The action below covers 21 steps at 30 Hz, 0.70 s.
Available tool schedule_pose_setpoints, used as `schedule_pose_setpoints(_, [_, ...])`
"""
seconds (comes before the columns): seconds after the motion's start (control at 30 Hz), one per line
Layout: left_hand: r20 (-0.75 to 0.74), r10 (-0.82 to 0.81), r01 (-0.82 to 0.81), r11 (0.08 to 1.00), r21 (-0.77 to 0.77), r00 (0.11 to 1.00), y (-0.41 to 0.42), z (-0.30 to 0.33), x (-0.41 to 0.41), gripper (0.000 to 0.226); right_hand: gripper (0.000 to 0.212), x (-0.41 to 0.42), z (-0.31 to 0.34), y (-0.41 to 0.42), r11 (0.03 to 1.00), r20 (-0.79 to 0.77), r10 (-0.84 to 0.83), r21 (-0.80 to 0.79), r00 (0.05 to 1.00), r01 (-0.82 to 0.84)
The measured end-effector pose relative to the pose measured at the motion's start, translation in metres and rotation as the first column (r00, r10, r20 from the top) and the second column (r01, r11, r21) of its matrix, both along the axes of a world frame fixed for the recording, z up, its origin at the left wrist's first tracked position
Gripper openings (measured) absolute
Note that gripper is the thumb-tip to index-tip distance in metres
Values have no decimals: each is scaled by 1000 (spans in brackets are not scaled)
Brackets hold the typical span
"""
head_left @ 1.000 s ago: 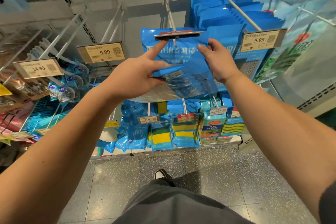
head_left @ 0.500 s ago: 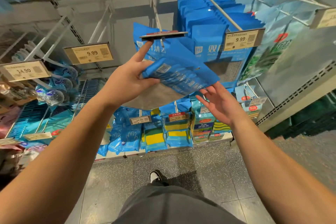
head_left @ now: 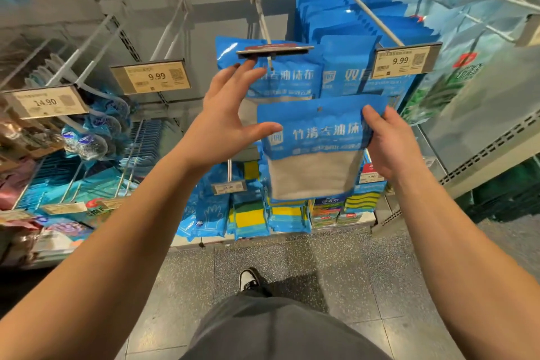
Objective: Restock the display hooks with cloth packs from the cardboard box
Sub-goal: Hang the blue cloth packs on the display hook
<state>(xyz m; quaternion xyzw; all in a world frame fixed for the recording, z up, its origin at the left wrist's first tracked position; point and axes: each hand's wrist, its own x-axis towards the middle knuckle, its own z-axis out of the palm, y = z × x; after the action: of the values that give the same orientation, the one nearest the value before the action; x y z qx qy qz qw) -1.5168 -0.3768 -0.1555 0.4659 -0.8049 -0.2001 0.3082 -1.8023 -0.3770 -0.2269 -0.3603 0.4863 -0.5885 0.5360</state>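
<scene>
Cloth pack (head_left: 317, 149), blue top with grey cloth showing through the lower window, held upright in front of the display, below the centre hook (head_left: 264, 29) and not on it. Hang hole near the pack's top edge visible, unthreaded. Right hand (head_left: 385, 143) grips the pack's right edge, thumb on the front face, fingers hidden behind. Left hand (head_left: 230, 117) spread, fingers straight; thumb tip touching or just beside the pack's left edge, cannot tell which; fingertips reaching up just under the tilted price tag (head_left: 274, 50) at the centre hook's tip. One matching hung pack (head_left: 280, 76) on the centre hook, behind the held one. Full row of blue packs (head_left: 350, 29) on the next hook to the right, behind a 9.99 tag (head_left: 404, 61). Two bare hooks to the left, tagged 9.99 (head_left: 153, 76) and 14.90 (head_left: 46, 101). Lower shelf: blue glove packs (head_left: 210, 210) and yellow-green sponge packs (head_left: 251, 216), close together. Speckled grey floor (head_left: 365, 272) below; one shoe (head_left: 248, 279) and dark trousers at bottom centre. Cardboard box not in frame.
</scene>
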Motion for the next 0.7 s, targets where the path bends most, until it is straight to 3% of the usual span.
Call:
schedule_pose_setpoints(0.13, [-29,42,-42,999,-18,999,2,0,-1,89,17,11,5,-13,1000,-66,19,18,998,-18])
schedule_pose_setpoints(0.37, [-11,46,-47,998,-40,999,1,1,-2,85,26,47,22,-39,998,4,55,36,998,-55])
schedule_pose_setpoints(0.57, [17,62,-62,998,-24,998,1,2,1,81,15,60,34,-51,997,59,65,38,996,-67])
schedule_pose_setpoints(0.7, [15,61,-61,998,20,998,1,4,2,82,28,67,34,-61,997,12,44,55,999,-45])
